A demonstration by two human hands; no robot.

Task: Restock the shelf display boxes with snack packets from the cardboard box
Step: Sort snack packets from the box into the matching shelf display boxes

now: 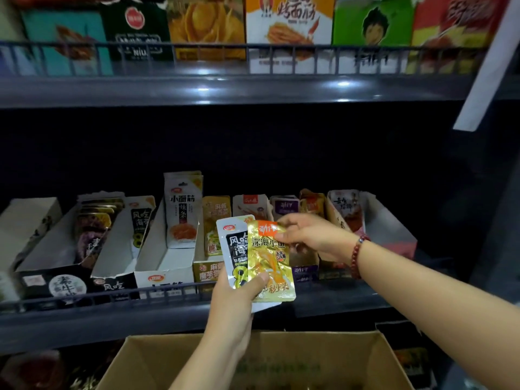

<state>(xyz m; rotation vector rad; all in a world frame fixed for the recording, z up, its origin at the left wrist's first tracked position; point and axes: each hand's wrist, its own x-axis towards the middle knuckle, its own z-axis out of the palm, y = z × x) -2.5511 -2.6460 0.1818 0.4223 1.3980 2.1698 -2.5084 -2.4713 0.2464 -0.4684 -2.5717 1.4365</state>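
Left end of the shelf (168, 313): a black display box (53, 274) with dark packets stacked at its back, then the black-and-white seaweed box (118, 249), only part full, packets at the rear and open floor in front. Next was the white gluten-strip box (166, 257) with one packet standing tall.

Left hand (239, 299) gripped two packets fanned together, thumb across their lower fronts: a white-and-black packet (232, 249) behind, a gold packet (270, 263) in front. Print on the white one looked like the seaweed box's, though blur made that a guess.

Right hand (312, 235) pinched the gold packet's top edge with its fingers, wrist wearing a red bead bracelet (357, 254). Purple-fronted box (304, 270) sat right behind it; likely the gold packet's home, logo seemed to match.

To do it well: peel the gold one off cleanly while the left thumb kept the white one pinned, drop it upright, face forward, behind the front lip. Match print before placing.

Cardboard box (281, 358) sat below the shelf, contents mostly out of view.
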